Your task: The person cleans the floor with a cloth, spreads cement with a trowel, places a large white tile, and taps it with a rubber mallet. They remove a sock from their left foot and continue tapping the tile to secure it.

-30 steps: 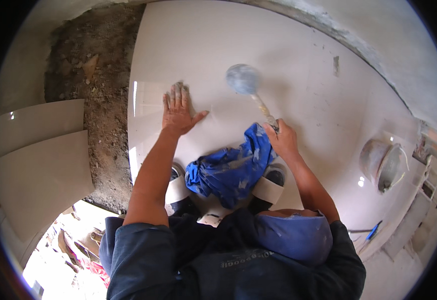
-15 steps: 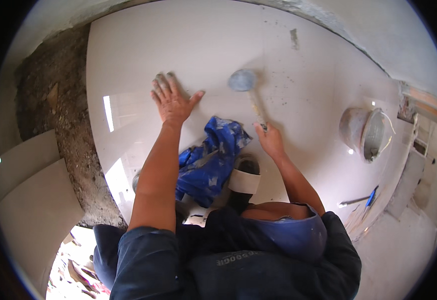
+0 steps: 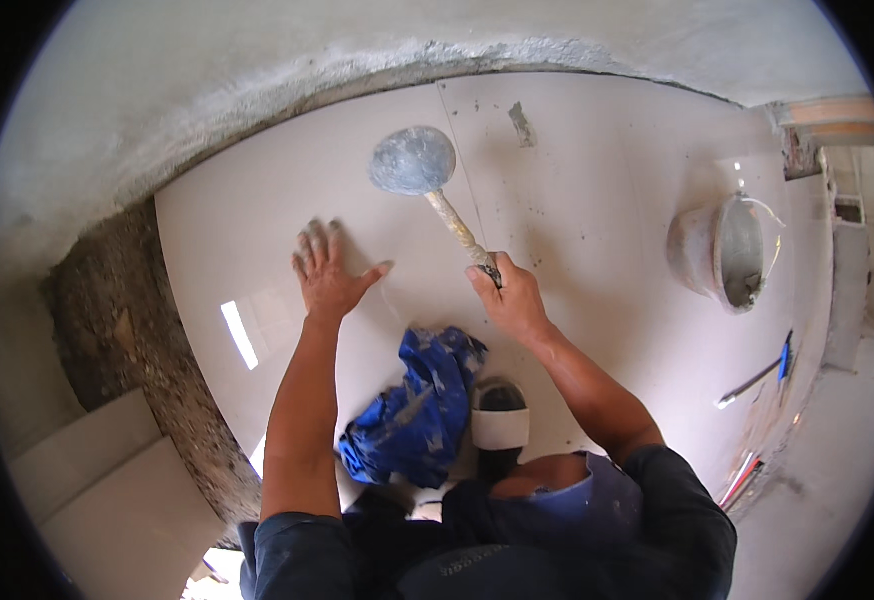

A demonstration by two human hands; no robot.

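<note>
My right hand [image 3: 513, 298] is wrapped round the handle of a rubber mallet [image 3: 414, 161], whose grey, dusty head is raised above the pale floor tiles. Flat on the glossy tile [image 3: 257, 220], my left hand [image 3: 326, 272] has its fingers spread and holds nothing; the fingertips look smeared with grey. A crumpled blue cloth [image 3: 419, 410], spotted with grey, lies between my forearms, close to my slippered foot [image 3: 501, 420].
On the right a bucket [image 3: 695, 247] with grey mortar residue lies tipped. A blue-and-dark hand tool [image 3: 754, 383] rests near the right edge. Rough bare ground [image 3: 137, 310] borders the tile at left, beside stacked tiles [image 3: 127, 500]. A rough plaster wall [image 3: 287, 90] runs along the far side.
My right hand has lifted the mallet, its head now nearer and larger in view. My left hand stays spread on the tile. The view has shifted, showing more of the far wall.
</note>
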